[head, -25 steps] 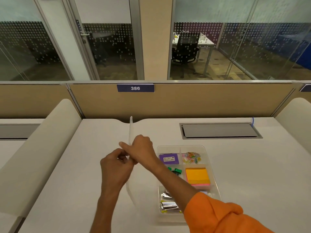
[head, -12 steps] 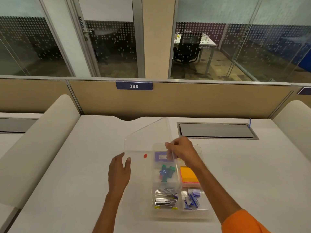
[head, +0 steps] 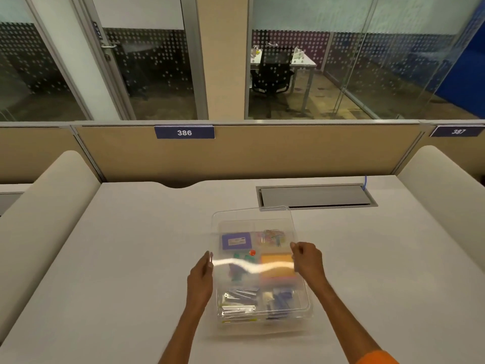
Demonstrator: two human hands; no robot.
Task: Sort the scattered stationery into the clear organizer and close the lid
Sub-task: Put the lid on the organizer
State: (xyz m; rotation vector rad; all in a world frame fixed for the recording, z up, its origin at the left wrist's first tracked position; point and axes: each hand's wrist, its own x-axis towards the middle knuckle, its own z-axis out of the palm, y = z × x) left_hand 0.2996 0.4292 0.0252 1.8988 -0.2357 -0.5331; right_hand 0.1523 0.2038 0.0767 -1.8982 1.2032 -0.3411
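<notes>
The clear organizer (head: 309,315) sits on the white desk in front of me, its compartments holding a purple box, coloured paper clips, green binder clips, orange sticky notes, silver clips and blue items. The clear lid (head: 252,215) with a small red dot lies nearly flat over it, blurred. My left hand (head: 200,278) touches the lid's left edge with fingers fairly straight. My right hand (head: 308,260) pinches the lid's right edge.
A grey cable hatch (head: 315,196) is set into the desk behind the organizer. Padded dividers flank the desk at left (head: 47,206) and right (head: 433,185). A beige partition with a "386" label (head: 184,132) closes the back.
The lid stood upright at the organizer's left, swung over to the right, and now lies nearly flat on the organizer. Both hands moved apart to its side edges.
</notes>
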